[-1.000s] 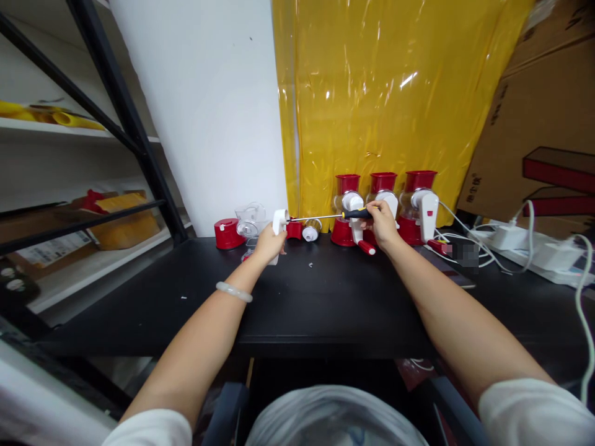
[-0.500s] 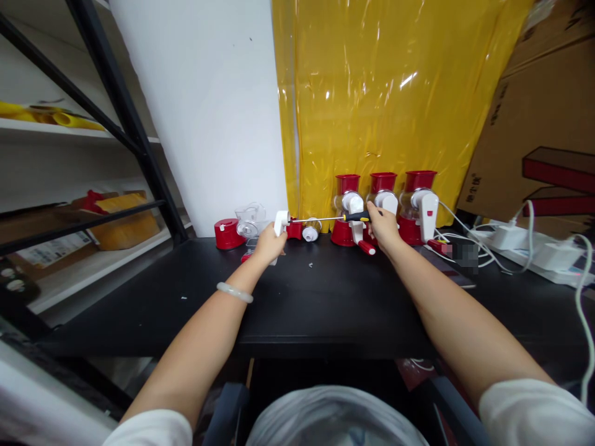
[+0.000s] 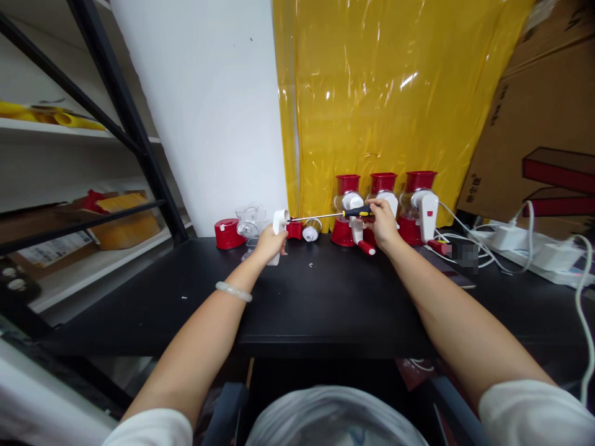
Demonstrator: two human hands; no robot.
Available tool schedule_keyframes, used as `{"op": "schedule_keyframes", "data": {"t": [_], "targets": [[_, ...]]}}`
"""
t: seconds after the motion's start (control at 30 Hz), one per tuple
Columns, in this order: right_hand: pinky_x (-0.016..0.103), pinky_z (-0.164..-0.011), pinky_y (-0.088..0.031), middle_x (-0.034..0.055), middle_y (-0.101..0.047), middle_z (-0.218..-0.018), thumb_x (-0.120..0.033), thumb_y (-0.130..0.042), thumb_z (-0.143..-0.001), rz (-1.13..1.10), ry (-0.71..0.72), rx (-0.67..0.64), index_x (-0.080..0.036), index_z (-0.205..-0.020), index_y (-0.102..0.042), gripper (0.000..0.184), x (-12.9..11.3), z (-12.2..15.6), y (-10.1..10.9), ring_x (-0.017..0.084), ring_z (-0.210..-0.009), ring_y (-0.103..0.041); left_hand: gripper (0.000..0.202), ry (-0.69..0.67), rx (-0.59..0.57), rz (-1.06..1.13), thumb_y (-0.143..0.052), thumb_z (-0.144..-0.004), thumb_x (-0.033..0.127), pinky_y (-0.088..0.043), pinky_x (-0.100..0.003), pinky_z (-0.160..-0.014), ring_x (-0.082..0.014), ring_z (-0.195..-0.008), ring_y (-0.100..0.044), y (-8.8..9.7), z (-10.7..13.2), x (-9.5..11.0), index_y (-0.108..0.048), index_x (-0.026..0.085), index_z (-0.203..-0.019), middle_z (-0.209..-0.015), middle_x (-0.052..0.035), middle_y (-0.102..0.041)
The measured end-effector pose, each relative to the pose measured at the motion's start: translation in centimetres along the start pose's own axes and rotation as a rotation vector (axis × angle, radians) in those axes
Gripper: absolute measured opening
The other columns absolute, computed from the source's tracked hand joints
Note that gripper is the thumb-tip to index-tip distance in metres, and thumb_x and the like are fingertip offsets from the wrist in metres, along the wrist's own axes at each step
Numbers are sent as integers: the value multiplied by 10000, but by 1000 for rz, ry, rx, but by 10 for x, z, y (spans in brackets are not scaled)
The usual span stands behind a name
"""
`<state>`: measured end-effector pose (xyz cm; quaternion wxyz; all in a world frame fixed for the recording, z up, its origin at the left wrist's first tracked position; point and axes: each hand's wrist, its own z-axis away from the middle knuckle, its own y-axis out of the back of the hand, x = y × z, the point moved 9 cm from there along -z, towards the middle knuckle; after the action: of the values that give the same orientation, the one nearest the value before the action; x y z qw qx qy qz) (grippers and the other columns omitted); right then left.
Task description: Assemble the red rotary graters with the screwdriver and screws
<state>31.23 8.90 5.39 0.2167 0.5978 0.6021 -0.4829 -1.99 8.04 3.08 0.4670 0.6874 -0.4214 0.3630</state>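
Observation:
My left hand (image 3: 271,244) is closed around a white plastic crank handle (image 3: 280,220), held upright above the table. In my right hand (image 3: 383,223) is a screwdriver (image 3: 357,212) with a black and yellow grip, its shaft running level to the left. Its tip meets the round end of the crank handle; whether it sits in a screw I cannot tell. Behind my left hand stand a red base (image 3: 227,234) and a clear plastic housing (image 3: 251,220). Between the hands lie a drum grater (image 3: 311,230) and a red part (image 3: 294,230).
Red and white rotary graters (image 3: 348,210) stand in a row at the back right. Small screws (image 3: 311,265) lie on the black table (image 3: 297,310). White chargers on a power strip (image 3: 553,263) and cables are at the right. A lined bin (image 3: 334,415) stands below the front edge.
My left hand has turned the crank handle slightly, so its lower end now shows below the fingers. My right hand's fingers have shifted on the screwdriver grip.

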Motion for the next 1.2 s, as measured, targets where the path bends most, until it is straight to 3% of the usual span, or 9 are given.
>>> {"op": "schedule_keyframes", "data": {"t": [0.1, 0.23, 0.5, 0.7, 0.8, 0.93, 1.03, 1.2], "targets": [[197, -342, -355, -41, -601, -739, -421, -593, -804, 64, 49, 7, -230, -933, -502, 248, -5, 0, 1, 87, -426, -539, 50, -5, -14, -25, -568, -792, 169, -485, -242, -424, -120, -351, -495, -2, -3, -4, -522, 181, -807, -465, 73, -488], [200, -366, -370, -60, -597, -602, -517, -636, -800, 99, 57, 23, -230, -891, -497, 332, -7, 1, 2, 94, -402, -528, 47, -22, -15, -79, -573, -793, 172, -481, -238, -431, -128, -359, -514, -2, -4, -6, -547, 177, -832, -463, 71, -496], [221, -325, -301, -42, -507, -411, -598, -644, -789, 223, 12, 109, -207, -693, -540, 416, -5, 6, 13, 92, -311, -410, 214, -95, 10, -205, -605, -790, 170, -448, -229, -421, -147, -382, -562, 3, 4, 8, -576, 165, -1001, -552, 49, -565], [232, -353, -372, -32, -561, -524, -456, -465, -883, 76, -130, 85, -201, -805, -563, 284, 8, 5, 10, 119, -364, -507, 170, -85, 3, -181, -563, -822, 169, -468, -240, -437, -159, -394, -569, 1, 2, 5, -567, 154, -991, -504, 56, -533], [227, -366, -388, -31, -614, -663, -330, -495, -815, 15, -107, 58, -213, -874, -562, 147, 6, 3, 6, 120, -428, -567, 143, -75, -3, -150, -551, -825, 166, -477, -240, -439, -155, -389, -558, 0, -1, 2, -567, 160, -967, -480, 65, -512], [225, -375, -388, -60, -594, -616, -281, -532, -777, 14, -80, 20, -231, -913, -534, 145, 2, 3, 1, 114, -394, -538, 115, -55, 3, -124, -553, -825, 171, -491, -236, -453, -139, -393, -549, 0, -4, -3, -564, 168, -940, -492, 68, -513], [214, -372, -369, -70, -573, -542, -341, -574, -794, 50, -47, -20, -232, -875, -519, 146, 0, 3, -2, 110, -370, -512, 112, -49, 15, -126, -543, -823, 171, -491, -235, -449, -136, -393, -546, 3, -6, -5, -561, 168, -934, -500, 65, -514], [208, -343, -337, -75, -550, -477, -527, -642, -795, 94, 3, -38, -237, -802, -500, 323, 0, 2, -2, 103, -335, -473, 148, -62, 19, -149, -535, -820, 182, -498, -254, -461, -152, -400, -557, 5, -7, -5, -568, 163, -963, -510, 57, -527]]}}
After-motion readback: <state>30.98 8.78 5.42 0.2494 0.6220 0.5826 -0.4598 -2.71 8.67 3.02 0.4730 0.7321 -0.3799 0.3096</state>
